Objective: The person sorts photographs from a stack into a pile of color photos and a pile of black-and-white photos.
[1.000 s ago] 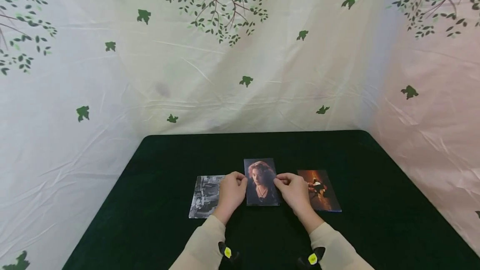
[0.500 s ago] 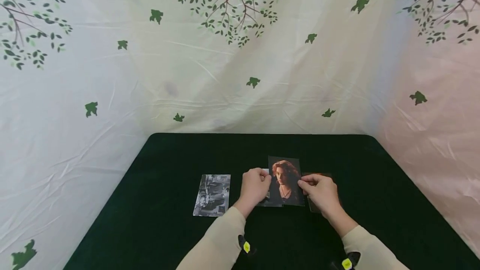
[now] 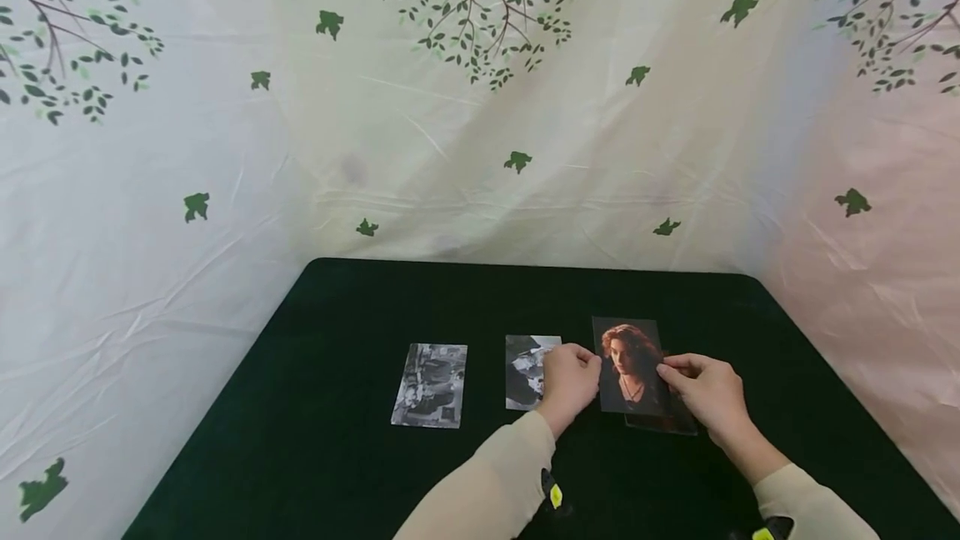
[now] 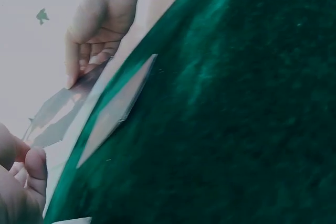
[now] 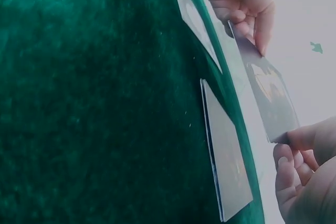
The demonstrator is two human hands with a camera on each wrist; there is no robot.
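Observation:
Both hands hold up a photo card with a portrait of a red-haired person, one at each side edge. The left hand pinches its left edge; the right hand pinches the right edge between thumb and fingers. In the right wrist view the held card is raised above the table, tilted. Below it lies a small stack of cards, mostly hidden in the head view; its layered edge shows in the right wrist view. A black-and-white photo card lies just left, partly behind the left hand.
Another black-and-white card lies farther left on the dark green cloth-covered table. A pale curtain printed with leaves and branches surrounds the table's back and sides. Dark straps with yellow tags sit at both sleeves.
The hands have carried the portrait card rightward, from over the middle black-and-white card to over the right stack. The middle card is now uncovered except behind the left hand. The view has shifted slightly.

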